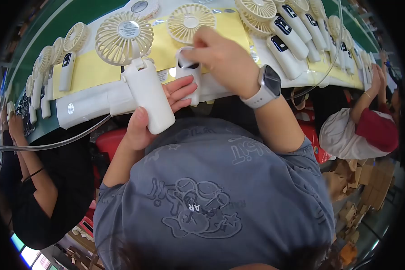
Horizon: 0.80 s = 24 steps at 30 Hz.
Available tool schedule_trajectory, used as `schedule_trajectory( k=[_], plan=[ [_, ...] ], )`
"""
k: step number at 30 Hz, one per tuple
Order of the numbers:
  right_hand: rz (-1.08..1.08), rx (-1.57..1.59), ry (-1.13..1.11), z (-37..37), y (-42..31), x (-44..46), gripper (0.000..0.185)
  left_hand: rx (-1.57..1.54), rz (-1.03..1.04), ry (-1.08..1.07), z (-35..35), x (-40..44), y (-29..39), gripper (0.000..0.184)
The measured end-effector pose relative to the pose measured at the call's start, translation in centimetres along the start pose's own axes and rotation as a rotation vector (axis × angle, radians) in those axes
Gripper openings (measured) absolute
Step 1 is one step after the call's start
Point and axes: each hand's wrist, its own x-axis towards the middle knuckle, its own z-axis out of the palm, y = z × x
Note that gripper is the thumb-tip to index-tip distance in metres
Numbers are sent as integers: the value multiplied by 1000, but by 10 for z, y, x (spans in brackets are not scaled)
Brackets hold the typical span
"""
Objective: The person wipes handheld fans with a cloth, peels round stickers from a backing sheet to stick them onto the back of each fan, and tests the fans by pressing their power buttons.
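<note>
A white handheld fan [150, 94] rests in my left hand [141, 128], its round slatted head tilted up toward the table and its back label showing. The thumb lies along the handle's side and the fingers come out from behind it. My right hand [218, 58], with a watch on the wrist, is closed, its fingertips at a small pale piece over the dark panel of a second fan [191, 83]; that piece is blurred. This second fan lies beyond my left fingers, its round head on a yellow sheet [231, 33].
More white fans [285, 58] lie in rows at the right, and others [67, 72] at the left. A clear tube [54, 145] crosses the left side. A co-worker's arms [31, 166] are at the left, another person [364, 121] at the right. A sticker roll [141, 6] lies at the back.
</note>
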Motion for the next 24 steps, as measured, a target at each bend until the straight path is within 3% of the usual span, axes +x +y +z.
schedule_trajectory(
  k=[1,4,7,10,13,16,22,24],
  plan=[
    [24,0,28,-1,6,-3,19,29,-3,18,4,1,2,71],
    [-14,97,39,3,-3,-23,26,41,12,41,12,1,1,100],
    [4,113,99,9,-1,-35,30,51,11,70,12,-1,-1,103],
    [87,28,199,11,15,-34,31,70,19,70,15,1,1,75],
    [-4,148,135,13,-2,-45,31,92,26,56,12,1,-1,75],
    [21,191,111,10,-4,-47,32,66,-8,64,10,1,-2,103],
    [133,137,191,12,4,-33,32,78,0,57,10,4,-1,101],
    [86,159,112,8,-1,-35,32,69,23,53,8,5,-2,81]
  ],
)
